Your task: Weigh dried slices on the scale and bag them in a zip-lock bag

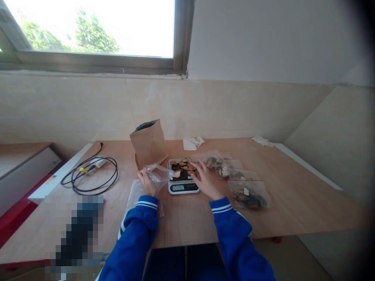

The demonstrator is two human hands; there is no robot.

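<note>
Head view: left hand (pixel 146 182) pinches an empty clear zip bag (pixel 158 173) beside the kitchen scale (pixel 183 183). Right hand (pixel 205 179), fingers spread, rests on dried slices (pixel 183 168) piled on the scale. Filled zip bags (pixel 249 193) lie right; brown paper bag (pixel 149 143) stands behind. Bench (pixel 293 203) is bare rightward.

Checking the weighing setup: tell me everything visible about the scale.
The scale is small, flat, white or silver, lying level on the wooden table before the person. Its lit front display is unreadable. Dark and tan dried slices are heaped on its platform. The right hand touches that pile; the left hand holds a clear bag beside it.
</note>
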